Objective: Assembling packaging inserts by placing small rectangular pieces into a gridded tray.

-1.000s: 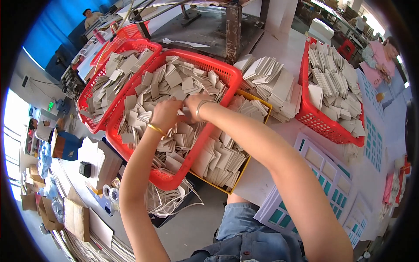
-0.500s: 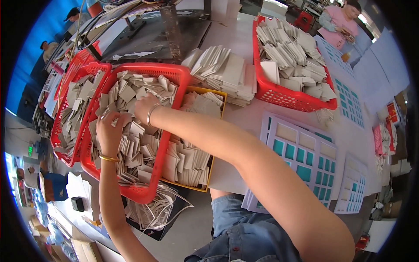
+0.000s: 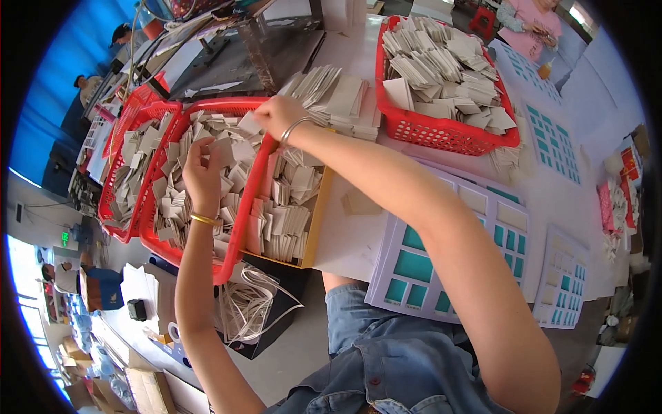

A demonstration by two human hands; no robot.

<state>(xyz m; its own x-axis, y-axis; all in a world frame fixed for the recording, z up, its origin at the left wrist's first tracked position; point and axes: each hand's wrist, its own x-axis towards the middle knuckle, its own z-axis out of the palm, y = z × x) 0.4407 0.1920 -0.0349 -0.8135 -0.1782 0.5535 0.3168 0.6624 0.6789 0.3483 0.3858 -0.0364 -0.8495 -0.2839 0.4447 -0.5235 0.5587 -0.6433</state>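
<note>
Many small grey-white card pieces (image 3: 176, 207) fill the red plastic basket (image 3: 231, 259) at the left. Above it, my left hand (image 3: 202, 176), with a gold bangle at the wrist, has its fingers curled around a card piece (image 3: 224, 153). My right hand (image 3: 281, 119), wearing a silver bangle, is over the basket's right rim and pinches another card piece (image 3: 249, 123) between thumb and fingers. Beside this basket, a yellow-edged box (image 3: 314, 231) holds more card pieces, some standing in rows.
A second red basket (image 3: 448, 131) of cards stands at the far right; another (image 3: 114, 224) is at the left. Stacked cards (image 3: 341, 100) lie behind. White frame sheets with teal openings (image 3: 414, 265) rest on the table. White strips (image 3: 245, 303) hang below. A person in pink (image 3: 527, 38) is beyond.
My right hand has moved right and away from me, from inside the basket to its rim. My left hand has lifted slightly and shifted right. The view has shifted too.
</note>
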